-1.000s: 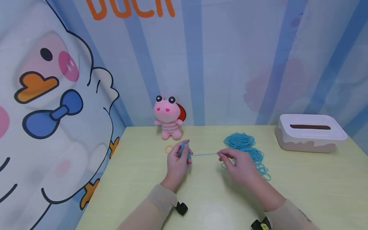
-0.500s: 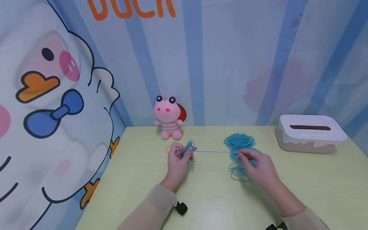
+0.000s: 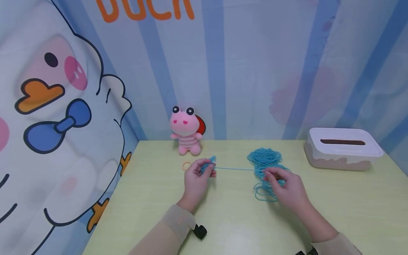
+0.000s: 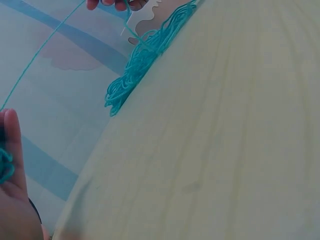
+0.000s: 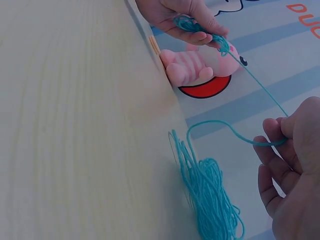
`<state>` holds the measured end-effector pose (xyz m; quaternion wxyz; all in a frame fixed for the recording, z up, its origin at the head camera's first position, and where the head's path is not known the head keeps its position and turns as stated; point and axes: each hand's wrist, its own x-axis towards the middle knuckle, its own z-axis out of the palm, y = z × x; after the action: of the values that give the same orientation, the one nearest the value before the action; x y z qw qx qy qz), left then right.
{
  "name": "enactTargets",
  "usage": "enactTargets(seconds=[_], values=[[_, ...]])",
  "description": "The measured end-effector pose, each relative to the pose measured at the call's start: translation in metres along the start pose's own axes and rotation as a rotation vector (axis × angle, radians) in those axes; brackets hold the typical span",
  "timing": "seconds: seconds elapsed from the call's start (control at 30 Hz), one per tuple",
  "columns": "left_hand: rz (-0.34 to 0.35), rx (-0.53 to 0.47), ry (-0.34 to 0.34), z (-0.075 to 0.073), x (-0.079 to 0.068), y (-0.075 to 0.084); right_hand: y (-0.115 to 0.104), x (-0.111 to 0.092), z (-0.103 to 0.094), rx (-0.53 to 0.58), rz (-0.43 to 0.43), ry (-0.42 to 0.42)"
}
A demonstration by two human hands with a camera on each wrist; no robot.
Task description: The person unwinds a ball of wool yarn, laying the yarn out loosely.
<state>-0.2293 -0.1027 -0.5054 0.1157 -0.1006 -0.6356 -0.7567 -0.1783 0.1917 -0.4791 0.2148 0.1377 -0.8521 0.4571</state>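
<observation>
My left hand (image 3: 197,179) holds a small bundle of blue yarn (image 5: 192,25) between its thumb and fingers, above the table. From that bundle a single taut strand (image 3: 236,169) runs across to my right hand (image 3: 288,184), whose thumb and fingertips pinch it. Below the right hand the strand hangs in a slack curve, seen in the right wrist view, toward a larger loose pile of blue yarn (image 3: 264,157). That pile lies on the table, partly hidden behind the right hand in the head view.
A pink plush toy (image 3: 186,131) with a striped body sits at the back of the table (image 3: 229,219). An orange ring (image 3: 185,166) lies beside the left hand. At the back right stands a white-lidded tissue box (image 3: 344,148). A printed curtain (image 3: 248,71) hangs behind.
My right hand has moved to the right along with the pinched strand, lengthening the taut stretch. My left hand stays almost in place, turning slightly with the bundle.
</observation>
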Motion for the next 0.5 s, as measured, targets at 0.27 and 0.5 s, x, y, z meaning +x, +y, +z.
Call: enactTargets(seconds=[0.27,0.5], values=[[-0.022,-0.018,0.003,-0.0009,-0.0005,0.0024,0.0008,-0.0016,-0.002,-0.004,0.021,0.002],[-0.005,-0.03,0.0,-0.0034,0.0009,-0.0022,0.0016,-0.0013,-0.0086,-0.014,0.039,-0.013]])
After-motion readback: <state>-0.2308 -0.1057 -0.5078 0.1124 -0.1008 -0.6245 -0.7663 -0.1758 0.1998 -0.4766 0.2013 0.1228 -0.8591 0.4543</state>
